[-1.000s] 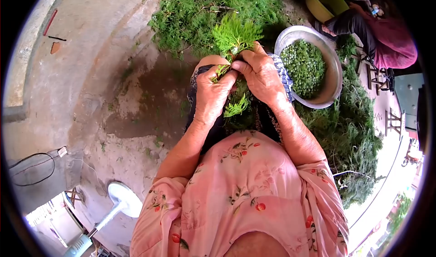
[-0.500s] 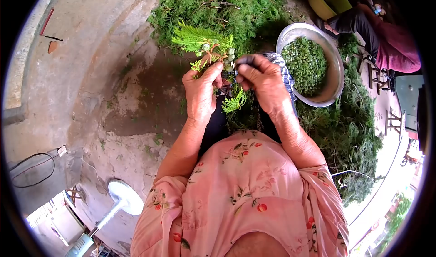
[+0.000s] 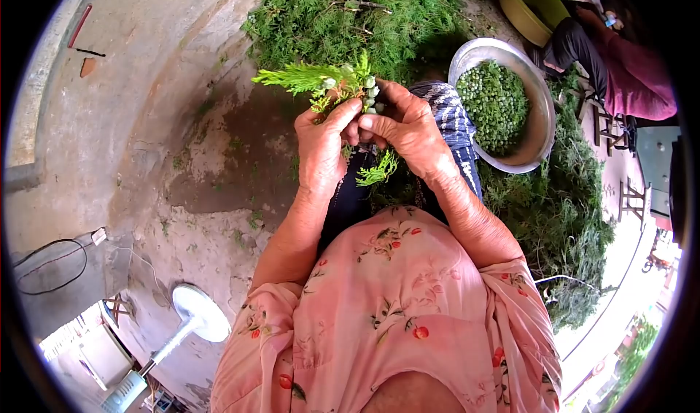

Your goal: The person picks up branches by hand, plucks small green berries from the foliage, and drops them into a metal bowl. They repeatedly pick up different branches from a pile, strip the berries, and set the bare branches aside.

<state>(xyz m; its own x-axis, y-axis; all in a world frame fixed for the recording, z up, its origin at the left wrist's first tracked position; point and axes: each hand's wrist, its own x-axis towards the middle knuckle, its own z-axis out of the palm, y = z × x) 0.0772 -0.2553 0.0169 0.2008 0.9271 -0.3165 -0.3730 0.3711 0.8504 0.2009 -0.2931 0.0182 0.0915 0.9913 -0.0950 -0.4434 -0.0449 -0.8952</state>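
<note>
Between thumb and fingers, my left hand (image 3: 323, 147) holds a green leafy sprig (image 3: 299, 78) that bears pale green berries (image 3: 370, 92). My right hand (image 3: 413, 132) is closed at the berries on the sprig's right side, its thumb close to my left fingertips; whether a berry is between its fingers is hidden. To the right stands a metal basin (image 3: 541, 99) holding many berries and bits of green. A large heap of cut branches (image 3: 328, 19) lies on the ground beyond my hands.
More branches (image 3: 554, 216) lie right of my knees. Another person (image 3: 634, 77) sits at the upper right beside a yellow-green tub (image 3: 521, 15). Small wooden stools (image 3: 633, 198) stand at the right. A white fan (image 3: 200, 313) is at the lower left.
My right hand has moved left, from just beside the sprig onto its berries, and its fingers have closed there. The sprig's leafy tip has swung to the left and lower.
</note>
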